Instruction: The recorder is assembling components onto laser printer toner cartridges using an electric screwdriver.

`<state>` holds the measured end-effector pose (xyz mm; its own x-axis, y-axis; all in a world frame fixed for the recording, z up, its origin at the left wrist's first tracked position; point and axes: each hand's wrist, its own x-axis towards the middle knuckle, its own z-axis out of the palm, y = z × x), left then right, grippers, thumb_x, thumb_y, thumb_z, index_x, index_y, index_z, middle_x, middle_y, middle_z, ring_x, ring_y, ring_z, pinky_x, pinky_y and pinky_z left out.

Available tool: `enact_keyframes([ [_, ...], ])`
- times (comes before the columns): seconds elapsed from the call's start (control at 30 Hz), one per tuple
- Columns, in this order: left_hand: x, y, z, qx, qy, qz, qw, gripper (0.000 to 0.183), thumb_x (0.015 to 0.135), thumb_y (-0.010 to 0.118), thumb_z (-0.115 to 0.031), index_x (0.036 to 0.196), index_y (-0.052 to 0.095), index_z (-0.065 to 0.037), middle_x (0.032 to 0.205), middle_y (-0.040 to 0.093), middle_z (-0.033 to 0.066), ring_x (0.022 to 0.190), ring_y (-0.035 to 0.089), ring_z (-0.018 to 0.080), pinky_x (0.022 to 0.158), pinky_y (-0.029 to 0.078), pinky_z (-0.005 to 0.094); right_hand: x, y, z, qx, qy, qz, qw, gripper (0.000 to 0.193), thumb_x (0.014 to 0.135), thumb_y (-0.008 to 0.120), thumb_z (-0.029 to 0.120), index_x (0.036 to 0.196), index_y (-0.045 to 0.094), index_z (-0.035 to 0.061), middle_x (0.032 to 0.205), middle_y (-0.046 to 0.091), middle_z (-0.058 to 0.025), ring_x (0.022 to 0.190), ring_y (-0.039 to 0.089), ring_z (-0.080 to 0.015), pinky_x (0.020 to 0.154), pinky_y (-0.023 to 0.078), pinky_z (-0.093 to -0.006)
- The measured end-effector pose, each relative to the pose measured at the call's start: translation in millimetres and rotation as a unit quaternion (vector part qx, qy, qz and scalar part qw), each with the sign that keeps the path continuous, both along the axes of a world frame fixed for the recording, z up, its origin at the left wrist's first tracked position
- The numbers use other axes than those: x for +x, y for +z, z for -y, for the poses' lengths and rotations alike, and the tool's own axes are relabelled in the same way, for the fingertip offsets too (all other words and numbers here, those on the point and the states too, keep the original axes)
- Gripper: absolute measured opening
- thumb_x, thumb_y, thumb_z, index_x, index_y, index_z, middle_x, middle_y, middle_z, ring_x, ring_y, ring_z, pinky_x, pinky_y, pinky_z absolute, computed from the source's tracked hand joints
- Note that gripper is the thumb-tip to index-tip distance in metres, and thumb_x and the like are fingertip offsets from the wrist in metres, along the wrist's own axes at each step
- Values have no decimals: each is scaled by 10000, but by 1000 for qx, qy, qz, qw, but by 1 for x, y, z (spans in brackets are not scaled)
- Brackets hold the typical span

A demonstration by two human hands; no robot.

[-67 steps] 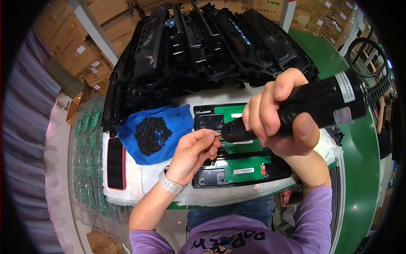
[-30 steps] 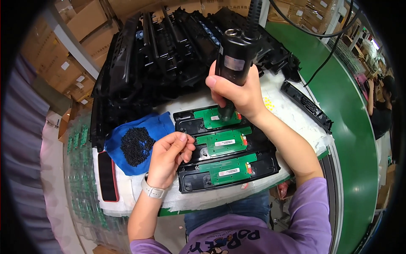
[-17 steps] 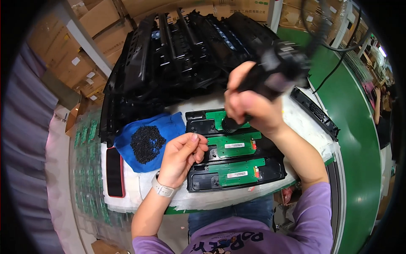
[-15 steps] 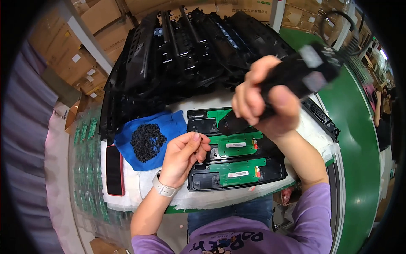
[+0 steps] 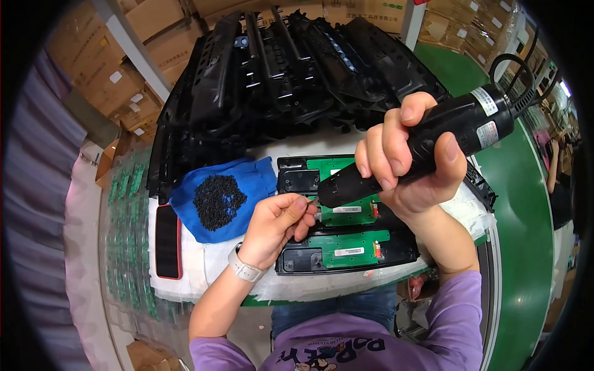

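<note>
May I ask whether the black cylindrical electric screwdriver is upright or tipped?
Tipped: the screwdriver slants in the right hand, nose toward the left hand.

Black power screwdriver (image 5: pixel 456 117) in the right hand (image 5: pixel 421 193); white-labelled green circuit boards (image 5: pixel 365 240) below it; black pieces (image 5: pixel 213 207) on blue cloth (image 5: pixel 257 184) beside the left hand (image 5: pixel 278 226).

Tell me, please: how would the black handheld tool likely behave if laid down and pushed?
The black handheld tool would probably roll, since its body looks round. The cable at its rear end may limit that, or tug it.
</note>
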<state>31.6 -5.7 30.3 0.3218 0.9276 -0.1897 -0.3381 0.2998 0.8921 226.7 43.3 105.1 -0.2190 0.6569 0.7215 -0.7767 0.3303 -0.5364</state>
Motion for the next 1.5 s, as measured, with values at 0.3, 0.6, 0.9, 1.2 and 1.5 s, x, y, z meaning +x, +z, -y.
enact_keyframes([
  [0.3, -8, 7, -6, -25, -93, 34, 995, 134, 846, 613, -65, 921, 625, 46, 740, 630, 76, 526, 540, 76, 485, 425, 177, 4, 1, -5, -19, 9, -42, 999, 398, 862, 496, 425, 1006, 445, 58, 583, 457, -14, 423, 433, -130, 486, 409, -312],
  [0.6, -11, 7, -6, 71, 19, -165, 984, 44, 813, 599, -2, 833, 584, 35, 681, 588, 22, 564, 563, 53, 514, 435, 171, 21, 5, -19, -59, -126, 215, 967, 352, 831, 540, 339, 963, 431, 32, 545, 412, -13, 391, 394, -113, 456, 384, -277],
  [0.9, -12, 6, -5, 58, 30, -116, 991, 92, 816, 573, 24, 906, 578, 43, 767, 595, 35, 630, 557, 56, 574, 439, 167, 32, -21, -36, -95, -237, 207, 944, 281, 809, 552, 228, 937, 447, 1, 546, 432, -49, 411, 419, -140, 447, 386, -282],
  [1.2, -13, 8, -7, 67, 1, -126, 990, 160, 882, 542, -71, 979, 604, 40, 788, 616, 58, 638, 575, 76, 572, 441, 186, 33, -22, -36, -99, -253, 230, 934, 238, 827, 519, 226, 934, 444, 27, 551, 415, -35, 404, 402, -129, 446, 377, -283],
  [1.5, -12, 2, -10, 77, 29, -126, 989, 130, 862, 555, -32, 955, 597, 49, 803, 610, 47, 673, 583, 76, 600, 443, 181, 27, -19, -34, -88, -245, 278, 925, 193, 803, 547, 168, 855, 431, 22, 534, 414, -47, 408, 395, -131, 427, 351, -267],
])
